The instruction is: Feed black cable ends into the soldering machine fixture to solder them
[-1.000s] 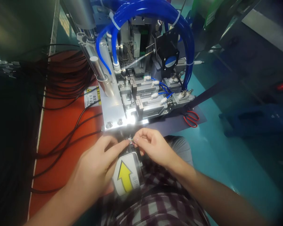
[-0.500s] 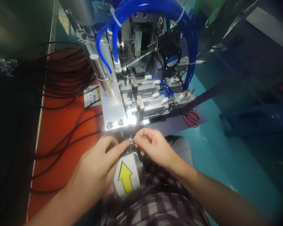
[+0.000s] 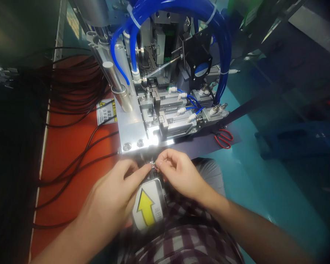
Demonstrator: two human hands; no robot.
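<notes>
My left hand (image 3: 117, 187) reaches in from the left, its index fingertip pressed at a small cluster of thin wires (image 3: 153, 164). Its other fingers are curled under, so its full grip is hidden. Opposite it, my right hand (image 3: 178, 168) pinches the fine wires between thumb and index finger; a bit of red shows there. Both hands are just in front of the metal base plate (image 3: 132, 128) of a machine. Below the fingertips lies a white plate with a yellow arrow (image 3: 145, 207). The exact shape of the piece under the wires is too small to tell.
Blue air hoses (image 3: 227, 47) arch over the machine's pneumatic cylinders (image 3: 178, 123). Red-handled scissors (image 3: 223, 138) lie to the right. Black cables (image 3: 79, 161) run across the orange-red surface (image 3: 63, 146) at left, beside a warning label (image 3: 106, 111).
Both hands stay at the same spot. My right hand's fingers have curled in slightly around the thin wires; the view has shifted a little.
</notes>
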